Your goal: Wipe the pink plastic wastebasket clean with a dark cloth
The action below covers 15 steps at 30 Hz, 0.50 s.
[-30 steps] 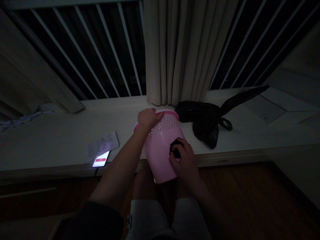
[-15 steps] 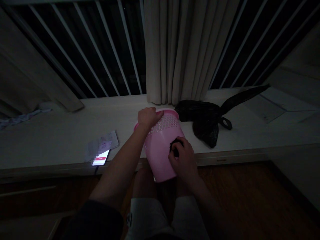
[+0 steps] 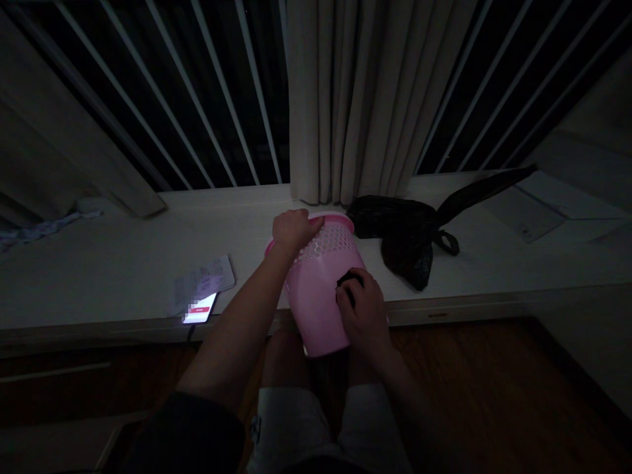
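Observation:
A pink plastic basket [image 3: 316, 289] with a perforated upper band is tilted toward me, leaning against the edge of the white window ledge [image 3: 123, 270] above my knees. My left hand [image 3: 292, 230] is closed over the basket's near rim. My right hand [image 3: 363, 309] presses a small black wad [image 3: 348, 284] against the basket's side wall, fingers curled around it. The room is dim, so the wad's material is hard to tell.
A black plastic bag [image 3: 405, 230] with a long tail lies on the ledge right of the basket. A lit phone [image 3: 200, 308] and a paper [image 3: 205, 280] lie to the left. Beige curtains [image 3: 355, 99] and window bars stand behind. Wooden floor lies below.
My right hand with the black wad has shifted slightly up along the basket's side. My left hand and the basket have stayed nearly still.

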Available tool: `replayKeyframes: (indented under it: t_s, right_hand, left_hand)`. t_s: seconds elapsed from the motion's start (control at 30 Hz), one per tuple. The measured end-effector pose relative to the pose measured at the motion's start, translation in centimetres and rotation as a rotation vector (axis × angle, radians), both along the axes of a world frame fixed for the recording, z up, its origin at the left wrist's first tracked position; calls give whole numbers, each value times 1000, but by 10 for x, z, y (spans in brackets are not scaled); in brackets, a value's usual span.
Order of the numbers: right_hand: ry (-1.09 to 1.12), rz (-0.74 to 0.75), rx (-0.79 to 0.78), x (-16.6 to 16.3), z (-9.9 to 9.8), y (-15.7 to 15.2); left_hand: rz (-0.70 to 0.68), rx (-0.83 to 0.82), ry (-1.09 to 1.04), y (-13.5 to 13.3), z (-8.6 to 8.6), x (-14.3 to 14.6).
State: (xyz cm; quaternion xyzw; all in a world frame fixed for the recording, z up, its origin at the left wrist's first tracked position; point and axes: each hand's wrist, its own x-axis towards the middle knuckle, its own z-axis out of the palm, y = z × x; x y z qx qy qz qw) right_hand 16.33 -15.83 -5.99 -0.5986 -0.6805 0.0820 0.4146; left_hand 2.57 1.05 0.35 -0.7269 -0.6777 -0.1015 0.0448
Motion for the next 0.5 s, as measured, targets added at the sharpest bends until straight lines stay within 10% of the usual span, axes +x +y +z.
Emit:
replayKeyframes:
  t_s: [0.5]
  right_hand:
    - [66,-4,37,2,-3,-1]
  left_hand:
    - [-17,7,-17,1,-1,2]
